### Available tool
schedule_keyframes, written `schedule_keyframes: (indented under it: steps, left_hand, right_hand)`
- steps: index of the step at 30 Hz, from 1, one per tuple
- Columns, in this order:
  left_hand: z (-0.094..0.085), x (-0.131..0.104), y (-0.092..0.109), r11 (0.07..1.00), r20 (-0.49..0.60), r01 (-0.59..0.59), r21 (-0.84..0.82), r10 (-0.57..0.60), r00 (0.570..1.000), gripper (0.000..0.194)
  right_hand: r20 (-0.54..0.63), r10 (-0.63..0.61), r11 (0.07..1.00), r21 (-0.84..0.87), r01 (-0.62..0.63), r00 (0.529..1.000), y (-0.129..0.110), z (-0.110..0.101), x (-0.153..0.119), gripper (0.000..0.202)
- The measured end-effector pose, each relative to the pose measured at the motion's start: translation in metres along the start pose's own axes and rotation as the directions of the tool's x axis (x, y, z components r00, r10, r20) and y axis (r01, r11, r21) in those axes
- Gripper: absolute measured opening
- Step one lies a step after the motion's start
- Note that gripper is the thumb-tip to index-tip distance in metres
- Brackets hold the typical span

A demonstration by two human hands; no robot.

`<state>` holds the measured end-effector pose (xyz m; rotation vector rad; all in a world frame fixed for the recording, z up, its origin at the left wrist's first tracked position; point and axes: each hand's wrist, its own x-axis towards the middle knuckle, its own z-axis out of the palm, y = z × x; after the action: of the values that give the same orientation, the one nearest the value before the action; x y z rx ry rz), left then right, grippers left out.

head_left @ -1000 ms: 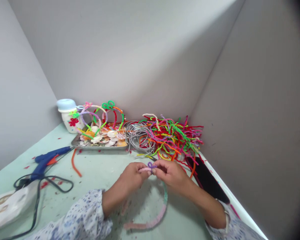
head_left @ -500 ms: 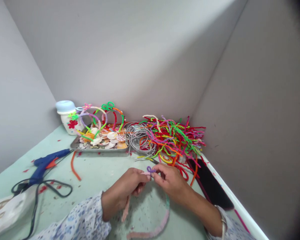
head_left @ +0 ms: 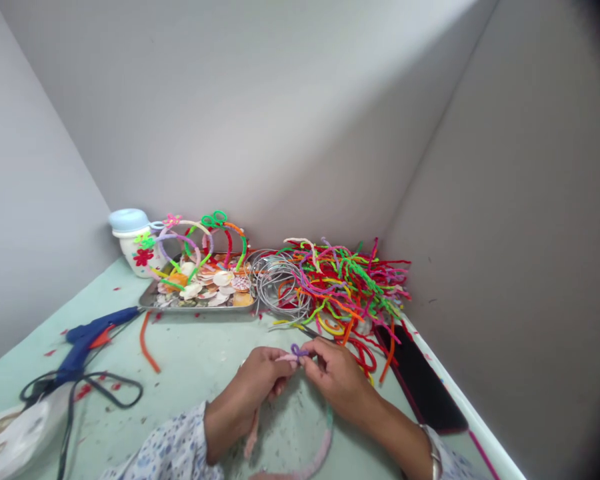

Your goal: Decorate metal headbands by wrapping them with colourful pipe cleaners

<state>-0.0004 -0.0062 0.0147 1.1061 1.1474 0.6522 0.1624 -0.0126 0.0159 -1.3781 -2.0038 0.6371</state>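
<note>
From my end I see both hands meeting above the desk (head_left: 200, 347), midway across and toward its near edge. The left hand (head_left: 257, 381) has thumb and forefinger pinching the pink part of a band (head_left: 316, 463); its other fingers curl under. The right hand (head_left: 337, 377) pinches a purple loop (head_left: 295, 349) between thumb and fingertips, just beside the left thumb. Below the hands the band curves, mint then pink, toward the near edge, and a pale pink end hangs under the left palm. I cannot tell how these parts join behind the fingers.

At the back edge, left of the middle, I have a tray (head_left: 200, 309) of shells (head_left: 225, 279) with hoops (head_left: 244, 243) standing in it. A jar (head_left: 140, 260) is at the back left corner. Wire (head_left: 275, 293) sits beside the tray, touching a heap of stems (head_left: 350, 273) toward the back right corner. A black slab (head_left: 425, 387) lies along the right edge; a glue gun (head_left: 80, 343) lies near the left edge.
</note>
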Motion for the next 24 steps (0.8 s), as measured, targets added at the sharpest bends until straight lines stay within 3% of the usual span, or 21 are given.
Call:
schedule_keyframes:
  steps: [5,16,24]
  left_hand:
    - [0.002,-0.001,0.001,0.999,-0.063,-0.040,-0.007,0.040,0.997,0.019]
    - [0.001,0.003,-0.008,0.994,-0.073,-0.102,-0.045,0.098,0.993,0.024]
    - [0.001,0.005,-0.014,0.995,-0.066,-0.094,0.022,0.095,0.993,0.018]
  right_hand:
    - [-0.021,-0.011,1.000,0.026,0.012,1.000,0.002,0.002,-0.001,0.011]
    - [-0.125,-0.038,0.999,0.025,0.042,0.991,0.008,0.013,-0.004,0.008]
    - [-0.074,0.002,0.998,0.070,0.003,0.997,0.009,0.012,-0.004,0.010]
